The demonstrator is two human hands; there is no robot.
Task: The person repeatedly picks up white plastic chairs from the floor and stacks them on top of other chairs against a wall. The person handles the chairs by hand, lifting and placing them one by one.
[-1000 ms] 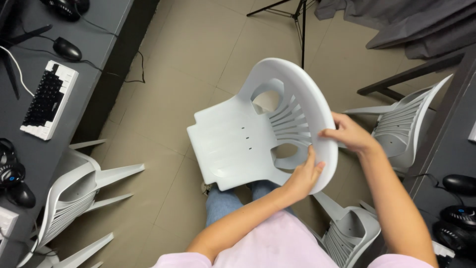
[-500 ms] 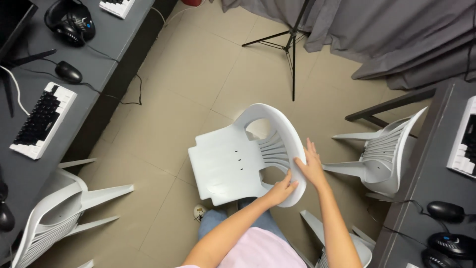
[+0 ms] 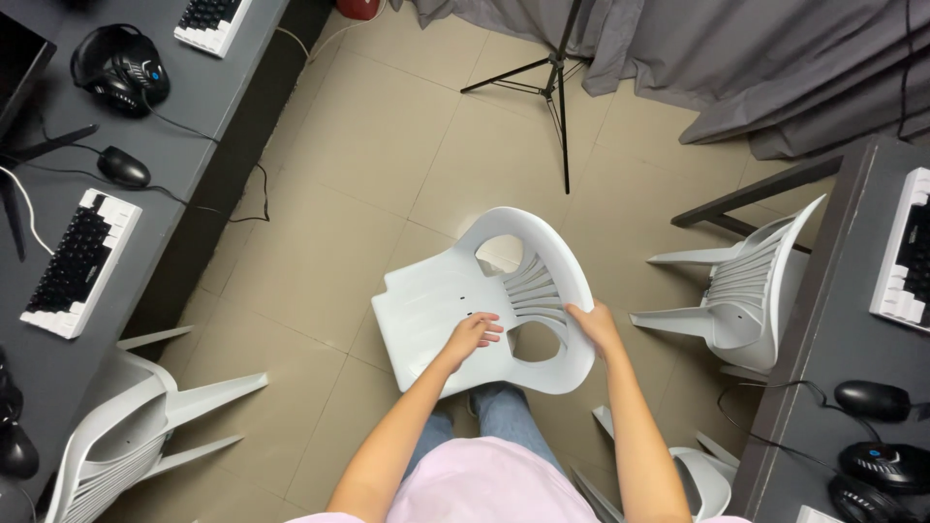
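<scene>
White plastic chair (image 3: 455, 300) tipped up, left hand (image 3: 472, 336) flat on seat, right hand (image 3: 593, 325) gripping backrest rim.

The white chair's (image 3: 455, 300) legs are hidden beneath its seat.

Computer room: desks (image 3: 194, 87) with keyboards (image 3: 82, 261), mice (image 3: 124, 167), headsets (image 3: 124, 66).

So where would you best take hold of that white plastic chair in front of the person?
Probably by the curved backrest rim of the white chair, from the person's side. The rim there is a thin band beside an open cutout, so fingers can wrap it. The right hand already holds it there; the left hand rests on the seat.
</scene>
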